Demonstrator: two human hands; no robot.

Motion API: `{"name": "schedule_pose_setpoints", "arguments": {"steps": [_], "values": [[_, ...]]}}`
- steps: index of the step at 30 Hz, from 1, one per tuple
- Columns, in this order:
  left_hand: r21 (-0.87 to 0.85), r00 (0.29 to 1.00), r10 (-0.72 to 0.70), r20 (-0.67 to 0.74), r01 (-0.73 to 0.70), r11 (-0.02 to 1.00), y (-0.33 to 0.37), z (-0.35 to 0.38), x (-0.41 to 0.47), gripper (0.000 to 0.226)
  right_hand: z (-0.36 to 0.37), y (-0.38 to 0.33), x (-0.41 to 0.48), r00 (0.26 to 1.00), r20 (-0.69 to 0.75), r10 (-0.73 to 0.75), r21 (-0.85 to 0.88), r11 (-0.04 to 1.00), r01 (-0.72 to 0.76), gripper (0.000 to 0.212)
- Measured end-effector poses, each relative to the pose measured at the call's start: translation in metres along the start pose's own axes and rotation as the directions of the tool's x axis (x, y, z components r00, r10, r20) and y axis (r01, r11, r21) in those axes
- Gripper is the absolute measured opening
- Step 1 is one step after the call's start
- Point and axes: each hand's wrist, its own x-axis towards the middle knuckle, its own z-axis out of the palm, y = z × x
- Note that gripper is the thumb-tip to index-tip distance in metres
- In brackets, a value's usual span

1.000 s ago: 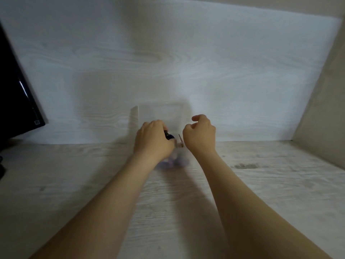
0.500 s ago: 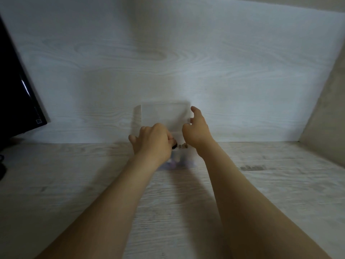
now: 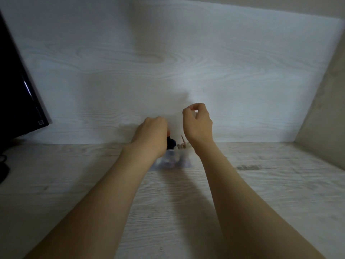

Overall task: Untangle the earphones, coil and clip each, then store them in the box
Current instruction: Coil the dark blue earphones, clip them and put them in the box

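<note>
A small clear plastic box (image 3: 173, 163) stands on the wooden desk against the back panel, with pale and purplish contents blurred inside. My left hand (image 3: 151, 136) is at the box's left rim and grips a black bundle of earphones (image 3: 170, 143) over the opening. A wooden clip (image 3: 183, 142) sticks up from the box between my wrists. My right hand (image 3: 197, 124) is raised above the right rim, thumb and forefinger pinched on the faint, blurred edge of the translucent box lid (image 3: 180, 116).
A black monitor (image 3: 16, 94) leans at the far left, with a dark cable (image 3: 3, 165) below it. A white wood-grain back panel (image 3: 168, 62) rises behind the box. A beige side wall (image 3: 324, 113) closes the right. Bare desk surface (image 3: 270, 184) lies around my arms.
My right hand has risen from beside the box to above its right rim, fingers now curled. My left hand stays at the box with the black earphones.
</note>
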Motion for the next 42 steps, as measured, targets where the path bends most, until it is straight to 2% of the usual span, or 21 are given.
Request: {"name": "schedule_pose_setpoints", "arguments": {"steps": [1,3,5,8,10,12,16,19,22,25,28,31,34,42], "values": [[0.001,0.999,-0.021,-0.032,0.021,1.0,0.006,-0.008,-0.003,0.024,0.0,0.003,-0.002,0.999,0.007,-0.035,-0.027,0.999,0.035,0.022],[-0.03,0.977,-0.085,-0.195,0.081,0.996,0.015,-0.024,-0.009,0.016,-0.001,0.01,-0.004,0.995,0.041,-0.088,-0.085,0.992,0.091,0.026],[-0.168,0.907,-0.176,-0.382,0.119,0.979,0.019,-0.034,-0.012,0.018,-0.003,0.016,-0.004,0.989,0.078,-0.13,-0.141,0.98,0.139,0.028],[-0.338,0.828,-0.265,-0.494,0.098,0.936,0.012,-0.028,-0.014,0.025,-0.01,0.022,-0.016,0.977,0.125,-0.171,-0.218,0.956,0.195,0.026],[-0.348,0.828,-0.271,-0.491,0.099,0.932,-0.004,-0.012,-0.011,0.028,-0.015,0.023,-0.034,0.966,0.133,-0.221,-0.261,0.932,0.25,0.026],[-0.394,0.852,-0.298,-0.43,0.12,0.911,-0.018,0.007,-0.012,0.028,-0.017,0.024,-0.05,0.956,0.121,-0.268,-0.298,0.909,0.293,0.027],[-0.428,0.871,-0.244,-0.426,0.044,0.903,-0.036,0.03,-0.027,0.024,-0.016,0.026,-0.07,0.953,0.151,-0.263,-0.393,0.869,0.302,0.029],[-0.421,0.845,-0.176,-0.504,-0.063,0.905,-0.04,0.038,-0.045,0.017,-0.013,0.029,-0.085,0.931,0.212,-0.298,-0.559,0.744,0.365,0.042],[-0.418,0.835,-0.142,-0.531,-0.112,0.901,-0.04,0.045,-0.059,0.02,-0.013,0.033,-0.091,0.891,0.276,-0.359,-0.649,0.615,0.449,0.054],[-0.432,0.847,-0.16,-0.507,-0.089,0.898,-0.037,0.05,-0.065,0.032,-0.013,0.037,-0.091,0.859,0.348,-0.376,-0.658,0.555,0.509,0.05],[-0.407,0.837,-0.192,-0.513,-0.04,0.912,-0.035,0.05,-0.066,0.033,-0.01,0.04,-0.093,0.833,0.433,-0.345,-0.652,0.518,0.554,0.046],[-0.386,0.835,-0.171,-0.523,-0.054,0.921,-0.039,0.051,-0.066,0.034,-0.005,0.041,-0.093,0.826,0.417,-0.38,-0.678,0.475,0.561,0.047],[-0.364,0.84,-0.109,-0.532,-0.111,0.925,-0.046,0.053,-0.066,0.035,-0.001,0.042,-0.091,0.791,0.397,-0.465,-0.683,0.426,0.593,0.034],[-0.37,0.841,-0.062,-0.538,-0.169,0.913,-0.05,0.057,-0.069,0.027,0.003,0.047,-0.092,0.783,0.384,-0.489,-0.69,0.411,0.596,0.028]]}}
